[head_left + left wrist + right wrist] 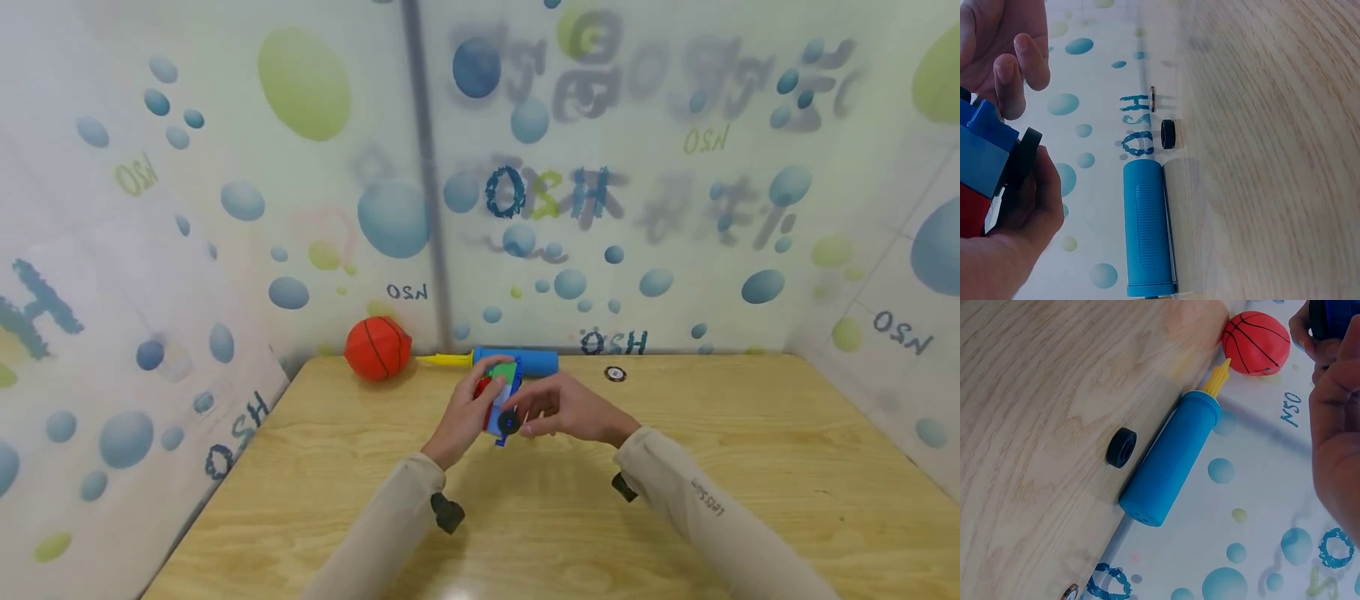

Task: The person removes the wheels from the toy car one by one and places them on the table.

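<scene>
My left hand (pixel 459 421) grips a small toy car (pixel 504 396) of blue, green and red plastic, raised above the table. A black wheel (pixel 508 422) is on its near side; in the left wrist view another black wheel (pixel 1025 159) sits against the blue body. Beside the car, my right hand (pixel 573 410) has loosely bent fingers close to the near wheel. The left wrist view shows these right fingers (pixel 1034 62) with nothing between them. A loose black wheel (pixel 1122 447) stands on its edge on the table, hidden behind the hands in the head view.
A blue hand pump (pixel 536 362) with a yellow nozzle lies along the table's back edge. Left of it sits a red ball (pixel 378 348) with black lines. A small round dark-rimmed disc (pixel 616 374) lies to its right. Printed walls enclose the wooden table (pixel 750 433).
</scene>
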A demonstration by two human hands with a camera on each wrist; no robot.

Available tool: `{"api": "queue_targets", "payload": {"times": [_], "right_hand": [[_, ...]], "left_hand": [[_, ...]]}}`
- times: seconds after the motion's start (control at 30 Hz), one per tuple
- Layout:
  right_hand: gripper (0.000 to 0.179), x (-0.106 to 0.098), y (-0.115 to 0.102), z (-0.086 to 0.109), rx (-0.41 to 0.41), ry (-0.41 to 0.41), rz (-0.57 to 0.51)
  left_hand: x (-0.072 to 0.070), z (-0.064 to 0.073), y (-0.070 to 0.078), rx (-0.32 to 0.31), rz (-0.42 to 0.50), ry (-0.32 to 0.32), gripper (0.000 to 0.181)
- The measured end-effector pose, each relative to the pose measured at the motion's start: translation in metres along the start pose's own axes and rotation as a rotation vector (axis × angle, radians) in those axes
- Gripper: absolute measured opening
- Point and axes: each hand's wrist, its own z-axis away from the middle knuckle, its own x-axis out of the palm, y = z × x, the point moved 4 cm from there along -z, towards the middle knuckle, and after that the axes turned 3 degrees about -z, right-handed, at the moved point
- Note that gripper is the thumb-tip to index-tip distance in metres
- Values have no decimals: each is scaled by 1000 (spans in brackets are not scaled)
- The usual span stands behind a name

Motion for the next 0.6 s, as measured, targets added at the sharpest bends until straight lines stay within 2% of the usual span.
{"api": "queue_targets", "payload": {"times": [0.27,0.6], "right_hand": [[32,6,-4,-1,24,-17,0],[25,10,-3,-3,63,22,27]], "left_hand": [[2,-1,-1,13,2,12,36],[3,-5,-5,11,59,22,36]]}}
